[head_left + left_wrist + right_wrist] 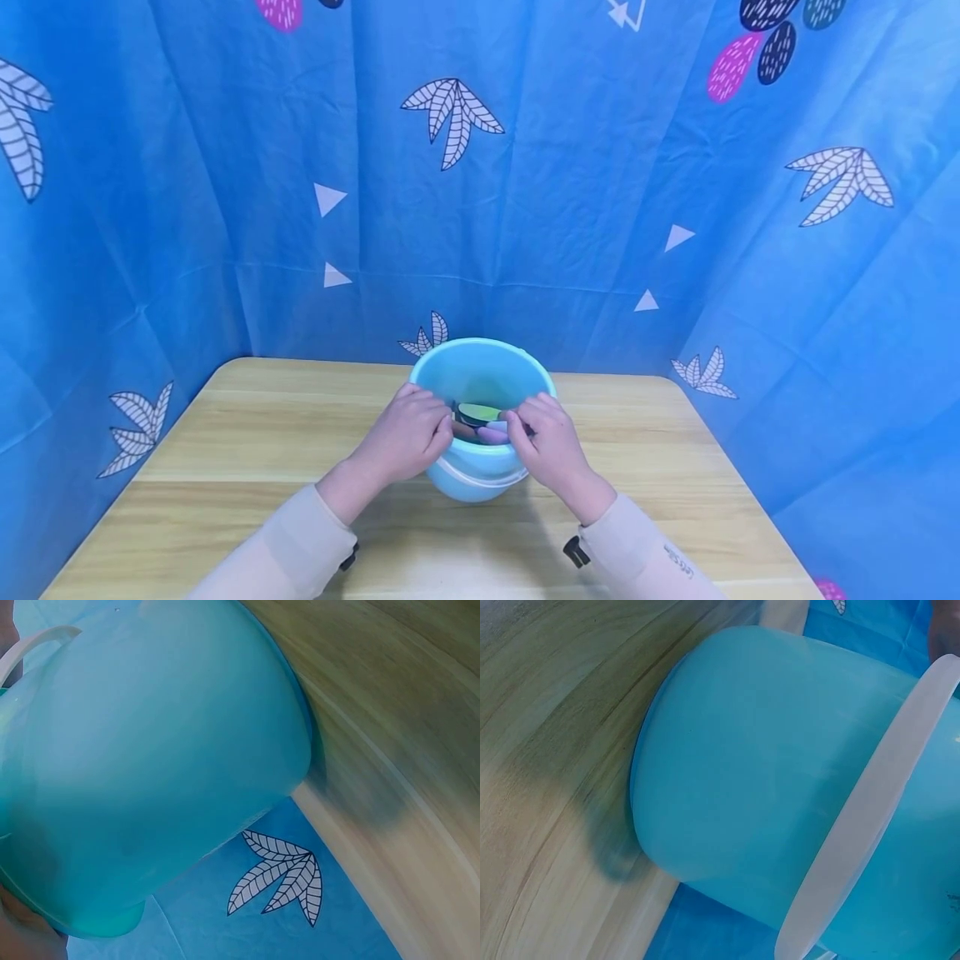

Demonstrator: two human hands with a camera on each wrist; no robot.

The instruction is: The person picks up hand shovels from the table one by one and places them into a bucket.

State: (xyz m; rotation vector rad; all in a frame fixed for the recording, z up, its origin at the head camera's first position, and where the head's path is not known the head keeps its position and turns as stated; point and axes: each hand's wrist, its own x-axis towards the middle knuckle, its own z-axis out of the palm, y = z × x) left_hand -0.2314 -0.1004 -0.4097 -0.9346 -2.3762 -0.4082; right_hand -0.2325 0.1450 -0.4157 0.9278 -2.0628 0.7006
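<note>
A light blue bucket (472, 486) stands at the middle of the table, its open top tipped a little toward me. My left hand (408, 433) grips the left side of its rim, and my right hand (551, 437) grips the right side. Inside lie several things, among them a green oval-faced piece (480, 412), a purple piece (491, 436) and a brown piece (463, 431); their kinds cannot be made out. The white bucket handle (866, 814) hangs down on the near side. Both wrist views mostly show the bucket's outer wall (165, 750).
Pale wood-grain table (285, 442) lies around the bucket. A blue curtain (465, 225) with leaf and triangle prints hangs behind it and along both sides, close to the table's edges.
</note>
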